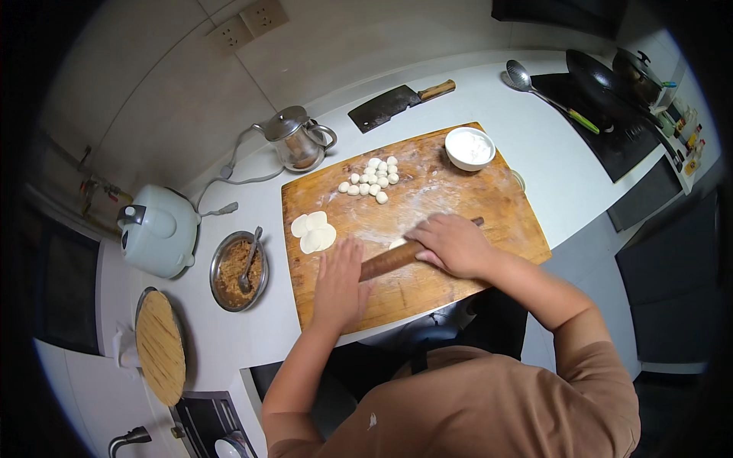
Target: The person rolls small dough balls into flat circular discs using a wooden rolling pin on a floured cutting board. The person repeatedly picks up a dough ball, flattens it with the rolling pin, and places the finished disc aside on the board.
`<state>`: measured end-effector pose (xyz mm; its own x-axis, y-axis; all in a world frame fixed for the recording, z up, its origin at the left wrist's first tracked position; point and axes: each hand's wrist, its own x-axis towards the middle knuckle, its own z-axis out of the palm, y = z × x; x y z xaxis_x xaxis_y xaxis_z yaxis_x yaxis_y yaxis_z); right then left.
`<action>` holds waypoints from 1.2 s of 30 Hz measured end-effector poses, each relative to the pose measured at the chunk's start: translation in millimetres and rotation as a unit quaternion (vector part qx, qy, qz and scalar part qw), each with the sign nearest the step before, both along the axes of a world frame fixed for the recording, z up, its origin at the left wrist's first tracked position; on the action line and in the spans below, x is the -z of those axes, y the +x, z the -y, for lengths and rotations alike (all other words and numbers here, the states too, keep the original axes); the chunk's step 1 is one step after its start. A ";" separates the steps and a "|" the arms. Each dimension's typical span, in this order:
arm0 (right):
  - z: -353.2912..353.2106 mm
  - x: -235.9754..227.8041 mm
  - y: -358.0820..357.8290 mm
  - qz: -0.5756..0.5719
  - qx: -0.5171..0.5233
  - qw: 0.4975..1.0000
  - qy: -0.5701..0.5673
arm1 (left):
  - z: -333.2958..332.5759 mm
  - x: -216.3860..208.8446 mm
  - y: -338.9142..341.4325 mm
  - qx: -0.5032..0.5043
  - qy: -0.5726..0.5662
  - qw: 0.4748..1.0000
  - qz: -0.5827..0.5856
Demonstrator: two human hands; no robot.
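A brown wooden rolling pin (pixel 391 262) lies slantwise over the near part of a floured wooden cutting board (pixel 489 221). My left hand (pixel 341 282) rests on its left end, fingers fairly straight. Over the right end curls my right hand (pixel 452 243), with the tip of the pin poking out beyond it. A sliver of pale dough (pixel 398 243) shows beside the pin near my right fingers; the rest is hidden. Several flat round dough wrappers (pixel 314 232) overlap left of my left hand. Farther back sit several small dough balls (pixel 372 179).
A white bowl of flour (pixel 469 148) stands on the board's far right corner. Left of the board is a metal bowl of filling (pixel 231 272) with a spoon. Behind lie a cleaver (pixel 393 107) and a kettle (pixel 296 139). A skimmer (pixel 546 91) lies by the stove at right.
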<state>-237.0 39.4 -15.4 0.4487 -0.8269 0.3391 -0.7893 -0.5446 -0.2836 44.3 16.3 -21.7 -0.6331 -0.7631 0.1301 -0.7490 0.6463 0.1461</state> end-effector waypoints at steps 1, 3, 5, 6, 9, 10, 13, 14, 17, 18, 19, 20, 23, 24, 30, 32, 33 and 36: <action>11.8 -3.4 0.7 -0.012 -0.004 1.000 0.001 | 10.3 1.7 -4.2 -0.027 0.000 1.000 -0.001; 41.3 2.1 -0.6 -0.016 0.012 0.996 -0.088 | 30.8 7.2 -11.3 -0.069 -0.006 0.998 -0.003; 59.2 6.7 -0.9 -0.026 0.033 0.991 -0.125 | 42.7 6.8 -15.1 -0.090 -0.013 0.996 -0.006; 63.8 8.1 0.4 -0.035 0.046 0.992 -0.112 | 43.8 5.6 -16.1 -0.096 -0.011 0.995 -0.007; 52.3 9.8 -8.3 -0.034 0.028 0.997 -0.070 | 25.3 -1.8 -17.8 -0.081 0.005 0.997 -0.004; 43.4 12.3 -11.6 -0.030 0.007 0.998 -0.061 | 13.3 -4.6 -16.6 -0.069 0.011 0.998 0.001; 22.2 10.7 -13.5 -0.030 -0.033 0.998 -0.042 | -26.6 -5.9 -11.0 -0.034 0.028 0.999 0.022; 21.1 8.3 -11.2 -0.030 -0.041 0.998 -0.044 | -33.8 -3.6 -8.8 -0.038 0.037 0.998 0.017; 38.7 4.5 2.0 -0.040 -0.047 0.997 -0.056 | -29.1 2.2 -7.0 -0.086 0.038 0.996 -0.005; 50.7 5.1 8.5 -0.042 -0.048 0.996 -0.059 | -21.5 6.7 -4.7 -0.108 0.024 0.994 -0.016; 62.2 5.7 12.7 -0.046 -0.047 0.996 -0.063 | -13.4 11.0 -3.5 -0.127 0.009 0.991 -0.029; 73.0 7.1 15.1 -0.035 -0.048 0.997 -0.053 | -3.1 18.7 -1.4 -0.143 -0.014 0.989 -0.043; 82.3 7.4 19.1 -0.034 -0.034 0.998 -0.044 | 4.5 20.1 -0.1 -0.158 -0.039 0.986 -0.047; 79.1 8.8 15.5 -0.030 -0.045 0.997 -0.056 | 1.4 18.8 -0.7 -0.150 -0.033 0.987 -0.039; 10.6 8.9 -12.6 -0.004 -0.067 0.998 -0.018 | -43.7 -5.9 -5.1 -0.046 0.038 0.998 -0.023; -1.4 8.4 -16.8 0.033 -0.049 0.998 -0.034 | -40.8 -2.0 -2.4 -0.007 0.059 0.996 -0.061; -5.7 8.1 -17.4 0.034 -0.034 0.999 -0.005 | -35.0 -2.9 -3.9 -0.012 0.081 0.993 -0.082; -21.2 4.8 -18.1 0.033 -0.004 0.999 0.025 | -7.4 -9.8 -18.8 -0.060 0.157 0.978 -0.126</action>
<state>-255.1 60.5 -20.2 0.4337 -0.8400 0.3261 -0.7640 -0.5346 -0.3612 25.6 23.8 -11.9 -0.5145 -0.8573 0.0183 -0.7315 0.4499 0.5122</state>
